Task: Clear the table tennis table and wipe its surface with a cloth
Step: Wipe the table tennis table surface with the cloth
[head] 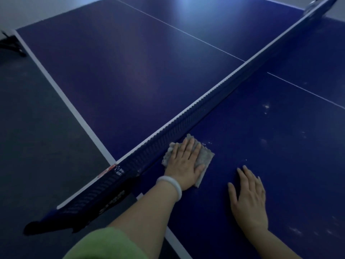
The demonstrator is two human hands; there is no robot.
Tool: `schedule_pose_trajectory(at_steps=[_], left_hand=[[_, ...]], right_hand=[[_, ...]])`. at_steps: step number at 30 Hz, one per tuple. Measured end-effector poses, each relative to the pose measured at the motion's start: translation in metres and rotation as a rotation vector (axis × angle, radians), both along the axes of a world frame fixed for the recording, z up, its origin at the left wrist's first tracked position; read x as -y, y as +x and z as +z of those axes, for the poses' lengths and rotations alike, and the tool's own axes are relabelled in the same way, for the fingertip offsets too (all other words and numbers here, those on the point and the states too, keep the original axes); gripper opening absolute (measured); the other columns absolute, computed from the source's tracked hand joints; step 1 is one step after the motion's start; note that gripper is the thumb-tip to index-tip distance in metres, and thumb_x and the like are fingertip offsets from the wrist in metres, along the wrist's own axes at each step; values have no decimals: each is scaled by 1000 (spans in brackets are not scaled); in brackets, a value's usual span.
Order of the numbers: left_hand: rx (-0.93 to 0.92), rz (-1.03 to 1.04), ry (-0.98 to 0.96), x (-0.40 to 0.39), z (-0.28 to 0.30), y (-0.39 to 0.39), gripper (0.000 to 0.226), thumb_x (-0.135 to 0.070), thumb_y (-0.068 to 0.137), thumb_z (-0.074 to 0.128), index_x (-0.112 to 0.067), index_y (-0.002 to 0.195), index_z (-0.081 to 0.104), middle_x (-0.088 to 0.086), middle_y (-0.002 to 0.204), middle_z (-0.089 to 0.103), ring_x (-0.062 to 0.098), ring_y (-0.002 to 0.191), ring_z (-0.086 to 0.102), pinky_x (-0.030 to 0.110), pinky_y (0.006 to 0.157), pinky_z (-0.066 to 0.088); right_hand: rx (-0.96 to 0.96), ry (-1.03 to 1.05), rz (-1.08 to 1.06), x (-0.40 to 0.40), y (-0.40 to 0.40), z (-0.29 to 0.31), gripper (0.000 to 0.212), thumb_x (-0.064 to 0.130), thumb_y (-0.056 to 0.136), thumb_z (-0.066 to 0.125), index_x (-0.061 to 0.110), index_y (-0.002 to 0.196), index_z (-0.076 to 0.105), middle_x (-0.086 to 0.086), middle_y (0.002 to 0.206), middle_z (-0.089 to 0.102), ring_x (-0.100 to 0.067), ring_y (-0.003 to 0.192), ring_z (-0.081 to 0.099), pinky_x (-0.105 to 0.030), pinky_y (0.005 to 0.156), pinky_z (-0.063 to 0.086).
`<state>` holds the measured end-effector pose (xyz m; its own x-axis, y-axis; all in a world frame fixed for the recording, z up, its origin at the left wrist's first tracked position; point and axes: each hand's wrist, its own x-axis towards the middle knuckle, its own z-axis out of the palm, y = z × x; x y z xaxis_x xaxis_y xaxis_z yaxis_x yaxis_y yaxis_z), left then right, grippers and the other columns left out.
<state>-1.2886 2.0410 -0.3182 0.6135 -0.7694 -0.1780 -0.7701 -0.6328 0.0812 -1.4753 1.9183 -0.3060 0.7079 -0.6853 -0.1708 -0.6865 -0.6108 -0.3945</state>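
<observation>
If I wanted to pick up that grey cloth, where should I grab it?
Probably the cloth's bare right corner, pinched from the right. The cloth lies flat on the blue table; the left hand presses flat on its middle, and the net runs close along its left edge, so that side looks cramped.

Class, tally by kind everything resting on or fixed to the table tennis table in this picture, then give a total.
Hands: 2, left hand and right hand
Cloths: 1, grey cloth
Nets: 1, net
Bracelets: 1, white bracelet
Total: 5
</observation>
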Motion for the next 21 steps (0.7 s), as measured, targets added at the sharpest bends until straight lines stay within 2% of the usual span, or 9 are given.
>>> schedule_pose_trajectory(at_steps=[2, 6, 9, 11, 13, 16, 18, 19, 21], left_hand=[[5, -34, -16, -19, -1, -14, 70, -57, 98, 11, -21, 155, -10, -2, 161, -22, 14, 145, -26, 44, 120, -8], [26, -9, -44, -89, -3, -45, 68, -56, 100, 8, -20, 156, -2, -1, 163, -14, 15, 149, -13, 45, 120, 3], [28, 133, -1, -118, 1, -56, 69, -58, 97, 0, -22, 155, -9, -1, 162, -19, 14, 148, -19, 44, 120, -3], [3, 279, -29, -113, 5, -74, 69, -57, 95, -1, -22, 153, -14, 1, 160, -25, 15, 145, -26, 44, 119, -10], [-20, 319, -56, -92, 6, -106, 69, -56, 97, 4, -21, 154, -11, 5, 160, -24, 20, 147, -23, 49, 118, -8], [-39, 59, -109, -62, 2, -156, 69, -56, 99, 21, -17, 155, 14, 9, 164, 1, 27, 151, 1, 52, 116, 9], [-20, -87, -125, -59, -2, -159, 68, -56, 98, 30, -18, 154, 21, 5, 164, 6, 24, 150, 8, 51, 115, 11], [2, -109, -119, -62, -4, -150, 67, -56, 99, 28, -20, 155, 19, 3, 164, 3, 22, 151, 6, 51, 116, 11], [41, -42, -67, -73, -4, -122, 67, -56, 99, 15, -22, 155, -1, 2, 163, -13, 21, 150, -11, 54, 119, 6]], right_hand=[[23, -5, 12, 0, -1, 1, 64, 51, 97, 30, 24, 154, 22, 8, 163, 13, -12, 149, -1, -31, 121, -3], [47, -13, 23, -1, -4, 1, 61, 48, 99, 30, 22, 154, 24, 6, 163, 14, -11, 148, -1, -29, 119, -6], [44, 23, 18, 0, -6, 3, 59, 45, 101, 33, 22, 154, 23, 6, 163, 12, -16, 151, 0, -31, 120, -4], [61, 68, 28, 2, -8, 5, 58, 41, 102, 36, 21, 154, 23, 5, 163, 13, -18, 151, 1, -32, 121, -3], [111, 114, 22, 6, -10, 8, 57, 36, 102, 40, 18, 154, 25, 3, 162, 17, -19, 151, 7, -34, 122, 2], [133, 26, -71, 21, -19, 11, 54, 32, 103, 40, 10, 151, 30, -6, 160, 23, -23, 148, 17, -41, 123, 9], [101, -38, -159, 34, -28, 11, 54, 32, 103, 38, 5, 150, 31, -12, 159, 25, -27, 147, 19, -44, 123, 9], [77, -59, -186, 40, -33, 9, 56, 33, 103, 37, 3, 150, 30, -13, 159, 24, -28, 147, 18, -44, 123, 8], [26, -91, -181, 45, -39, 4, 59, 36, 103, 34, 3, 151, 27, -11, 161, 21, -25, 149, 14, -42, 124, 3]])
